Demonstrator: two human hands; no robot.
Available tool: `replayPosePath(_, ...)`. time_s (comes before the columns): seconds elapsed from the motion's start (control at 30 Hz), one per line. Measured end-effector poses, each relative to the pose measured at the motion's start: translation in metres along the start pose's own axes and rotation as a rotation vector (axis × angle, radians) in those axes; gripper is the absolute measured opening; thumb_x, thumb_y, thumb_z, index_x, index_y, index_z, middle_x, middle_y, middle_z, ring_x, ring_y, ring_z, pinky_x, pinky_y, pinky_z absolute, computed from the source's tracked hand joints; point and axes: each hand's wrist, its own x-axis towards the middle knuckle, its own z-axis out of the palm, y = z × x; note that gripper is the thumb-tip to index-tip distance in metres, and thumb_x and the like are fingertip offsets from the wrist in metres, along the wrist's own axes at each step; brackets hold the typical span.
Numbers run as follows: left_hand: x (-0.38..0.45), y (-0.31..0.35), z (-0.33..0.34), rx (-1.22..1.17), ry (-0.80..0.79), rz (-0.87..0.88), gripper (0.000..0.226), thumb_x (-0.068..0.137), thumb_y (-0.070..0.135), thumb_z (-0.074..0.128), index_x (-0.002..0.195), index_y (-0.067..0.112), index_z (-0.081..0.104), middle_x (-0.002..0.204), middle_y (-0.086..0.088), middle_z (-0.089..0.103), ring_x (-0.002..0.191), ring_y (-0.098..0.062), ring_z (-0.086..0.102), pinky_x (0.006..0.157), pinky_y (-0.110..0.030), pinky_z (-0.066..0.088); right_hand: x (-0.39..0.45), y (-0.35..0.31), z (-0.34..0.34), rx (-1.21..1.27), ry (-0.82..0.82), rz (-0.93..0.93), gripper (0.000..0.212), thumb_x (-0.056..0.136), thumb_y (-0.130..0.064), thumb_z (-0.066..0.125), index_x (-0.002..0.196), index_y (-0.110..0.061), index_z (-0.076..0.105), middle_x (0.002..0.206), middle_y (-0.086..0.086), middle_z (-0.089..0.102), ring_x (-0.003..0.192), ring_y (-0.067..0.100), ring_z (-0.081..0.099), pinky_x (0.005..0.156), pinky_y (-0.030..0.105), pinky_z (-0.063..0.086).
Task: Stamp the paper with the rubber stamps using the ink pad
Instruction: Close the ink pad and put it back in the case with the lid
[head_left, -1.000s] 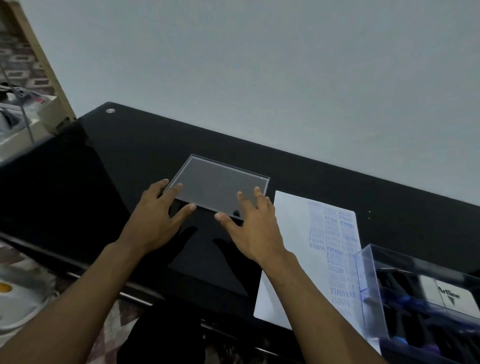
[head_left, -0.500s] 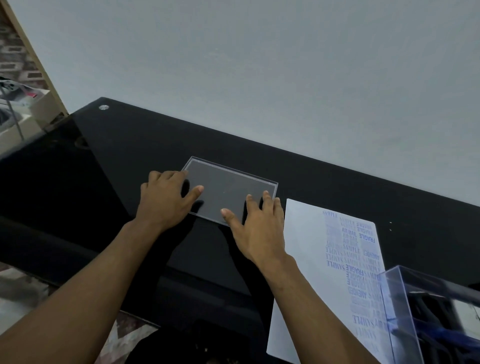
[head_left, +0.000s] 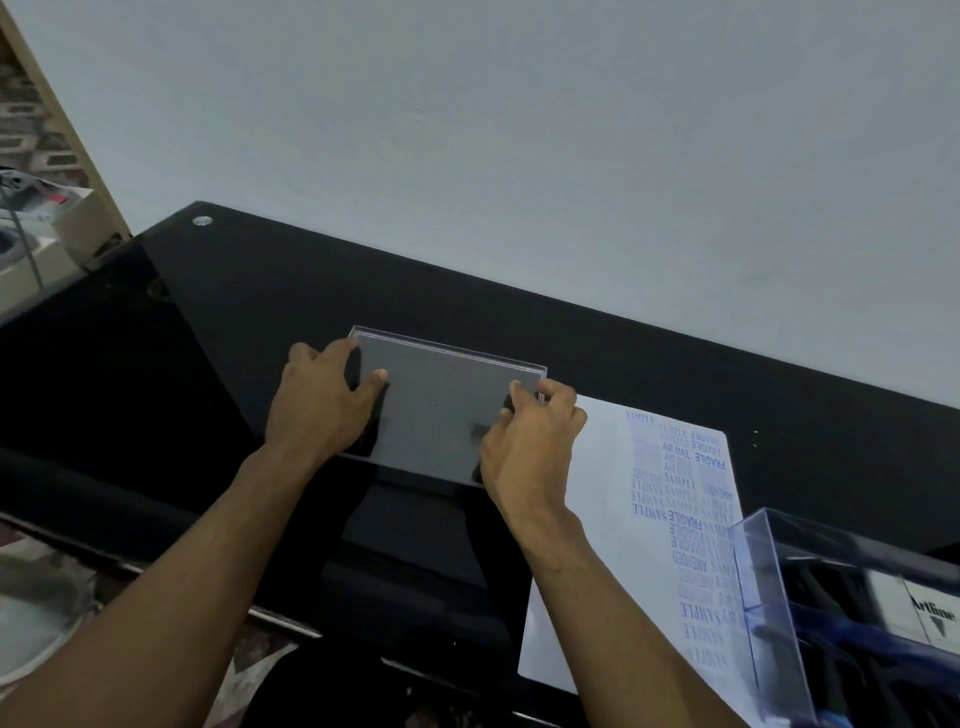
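A flat clear plastic lid lies on the black glass table. My left hand grips its left end, thumb on top and fingers curled over the edge. My right hand grips its right end the same way. To the right lies a white paper with several blue stamp prints such as SAMPLE and FRAGILE down its right side. At the lower right stands a clear plastic box with dark blue-handled stamps and a white Artline carton inside.
A pale wall rises right behind the table's far edge. A metal stud marks the table's far left corner. Left of the table a wooden frame and cluttered shelves stand. The table's near edge runs below my forearms.
Both hands moved from lying near the lid's front edge to its two ends, and their fingers curled round it. The view has shifted slightly.
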Motion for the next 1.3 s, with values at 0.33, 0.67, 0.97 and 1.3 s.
replayPosePath(0.33, -0.056, 0.032, 0.001, -0.073, -0.072, -0.036, 0.06, 0.094, 0.045, 0.063, 0.144, 0.019, 0.042, 0.126, -0.017, 0.051, 0.098, -0.019, 0.044, 0.082, -0.036, 0.041, -0.03, 0.028, -0.048, 0.133, -0.005, 0.248, 0.042, 0.098, -0.021, 0.059, 0.138, -0.016, 0.048, 0.133, -0.003, 0.047, 0.093, 0.007, 0.054, 0.065, -0.006, 0.033)
replayPosePath(0.67, -0.138, 0.125, 0.034, -0.214, -0.162, 0.076, 0.057, 0.092, 0.033, 0.068, 0.144, 0.022, 0.046, 0.131, -0.007, 0.058, 0.109, -0.019, 0.057, 0.084, -0.03, 0.041, -0.079, 0.115, -0.145, -0.039, 0.055, 0.202, 0.04, 0.097, -0.024, 0.054, 0.136, -0.013, 0.057, 0.155, 0.007, 0.033, 0.141, 0.023, 0.027, 0.108, 0.032, 0.036)
replayPosePath(0.97, -0.198, 0.215, 0.071, -0.335, -0.252, 0.042, 0.066, 0.097, 0.027, 0.066, 0.155, 0.022, 0.035, 0.148, -0.005, 0.049, 0.125, -0.025, 0.056, 0.1, -0.04, 0.049, -0.095, 0.185, -0.224, -0.109, 0.191, 0.224, 0.027, 0.092, -0.022, 0.057, 0.112, -0.01, 0.071, 0.142, 0.011, 0.047, 0.129, 0.027, 0.039, 0.1, 0.036, 0.045)
replayPosePath(1.3, -0.25, 0.289, 0.114, -0.27, -0.4, 0.181, 0.07, 0.102, 0.027, 0.056, 0.159, 0.017, 0.018, 0.163, -0.007, 0.027, 0.147, -0.029, 0.032, 0.115, -0.038, 0.032, -0.099, 0.251, -0.276, -0.203, 0.252, 0.335, 0.033, 0.088, -0.02, 0.059, 0.115, -0.007, 0.07, 0.139, 0.018, 0.048, 0.121, 0.035, 0.049, 0.1, 0.041, 0.047)
